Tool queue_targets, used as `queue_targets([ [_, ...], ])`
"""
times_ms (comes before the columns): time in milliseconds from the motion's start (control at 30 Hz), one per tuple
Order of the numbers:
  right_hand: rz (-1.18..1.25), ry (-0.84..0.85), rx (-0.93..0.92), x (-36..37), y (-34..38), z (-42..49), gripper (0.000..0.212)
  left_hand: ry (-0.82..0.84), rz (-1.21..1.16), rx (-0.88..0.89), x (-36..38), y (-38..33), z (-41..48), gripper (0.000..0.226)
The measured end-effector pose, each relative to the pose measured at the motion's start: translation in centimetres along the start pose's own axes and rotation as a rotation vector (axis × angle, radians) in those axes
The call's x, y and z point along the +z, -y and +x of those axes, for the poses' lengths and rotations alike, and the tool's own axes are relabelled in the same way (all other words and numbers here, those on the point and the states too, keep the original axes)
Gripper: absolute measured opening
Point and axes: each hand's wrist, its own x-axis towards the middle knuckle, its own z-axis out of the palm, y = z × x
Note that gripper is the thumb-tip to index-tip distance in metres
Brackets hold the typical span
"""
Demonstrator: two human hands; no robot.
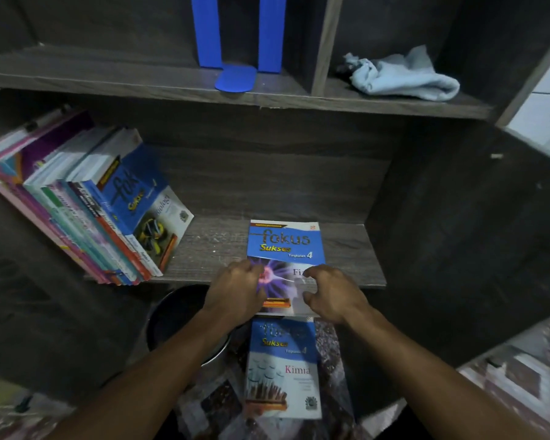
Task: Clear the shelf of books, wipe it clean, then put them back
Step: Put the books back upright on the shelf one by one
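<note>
Fizik book (285, 249), flat on the lower shelf (346, 249), was gripped at its left edge by the left hand (235, 289). The right hand (332, 292) was curled over it, grasp not tellable. Both edges were best gripped before lifting, since it overhung the near edge.

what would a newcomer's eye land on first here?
The blue Fokus book lying flat on the lower shelf, overhanging its front edge, with the left hand gripping its left side and the right hand curled over its right. Next, the row of books leaning at the shelf's left end, and the bright blue bookend and pale cloth on the shelf above.
</note>
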Motion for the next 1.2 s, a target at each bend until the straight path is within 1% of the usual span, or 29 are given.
queue_targets([
  [100, 0.017, 0.008, 0.063, 0.6, -1.9, 0.2, 0.047, 0.012, 0.001, 0.003, 2.1, 0.1, 0.2, 0.033],
  [233, 0.099, 0.022, 0.139, 2.1, -3.8, 0.6, 0.047, 0.027, -0.017, -0.047, 4.7, 0.9, 0.7, 0.04],
  [400, 0.262, 0.009, 0.213, 4.3, -4.7, 1.2, 0.049, 0.025, -0.084, -0.125, 6.6, 1.1, 0.9, 0.045],
  [567, 0.454, -0.04, 0.256, 6.0, -4.8, 1.5, 0.054, -0.035, -0.105, -0.155, 7.8, 1.2, 0.9, 0.043],
  [700, 0.599, -0.106, 0.273, 6.9, -4.5, 1.9, 0.058, -0.073, -0.207, -0.207, 8.2, 0.9, 1.0, 0.04],
  [767, 0.669, -0.124, 0.294, 7.1, -4.4, 2.2, 0.058, -0.057, -0.281, -0.277, 8.1, 0.6, 1.0, 0.043],
  [833, 0.774, -0.141, 0.333, 7.3, -4.5, 2.5, 0.055, -0.06, -0.365, -0.37, 7.9, 0.4, 1.1, 0.05],
  [967, 0.915, -0.162, 0.372, 7.3, -5.0, 2.8, 0.046, -0.056, -0.507, -0.478, 7.7, 0.7, 1.6, 0.059],
  [1067, 0.988, -0.206, 0.362, 7.5, -5.0, 3.1, 0.042, -0.011, -0.614, -0.519, 7.8, 1.4, 2.5, 0.053],
  [1200, 1.159, -0.227, 0.374, 7.5, -4.8, 3.1, 0.036, 0.062, -0.74, -0.535, 7.4, 2.3, 3.7, 0.03],
])
